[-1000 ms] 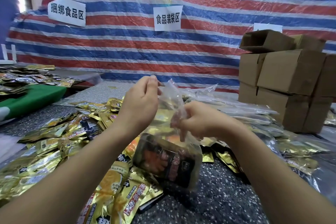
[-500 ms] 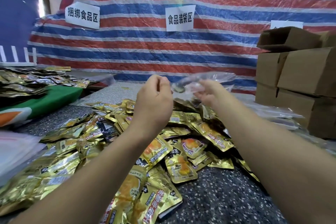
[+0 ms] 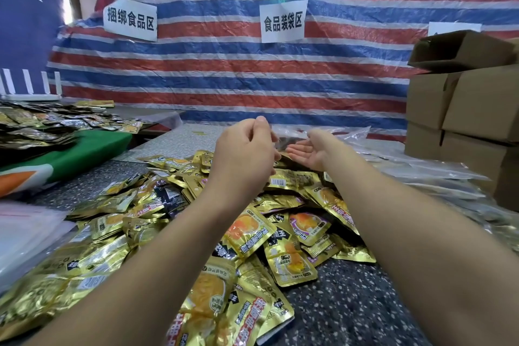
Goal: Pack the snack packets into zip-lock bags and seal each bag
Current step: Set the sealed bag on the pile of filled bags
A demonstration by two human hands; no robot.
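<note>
A heap of gold snack packets (image 3: 252, 233) covers the speckled table (image 3: 351, 303) in front of me. My left hand (image 3: 244, 149) is raised over the heap, fingers curled with the thumb against the forefinger, and nothing shows in it. My right hand (image 3: 311, 149) lies palm up with its fingers spread, holding nothing. Just beyond and between the hands, a clear zip-lock bag (image 3: 292, 139) with dark packets inside lies free of both hands; my left hand hides part of it.
Filled clear bags (image 3: 421, 171) are piled at the back right, in front of stacked cardboard boxes (image 3: 477, 107). Flat empty zip-lock bags (image 3: 25, 233) lie at the left edge. More packets (image 3: 36, 123) lie on a left table beside a green cloth (image 3: 92, 149).
One second ago both hands held the filled bag upright in front of me. The bag has since gone forward out of both hands; my right hand has opened palm up.
</note>
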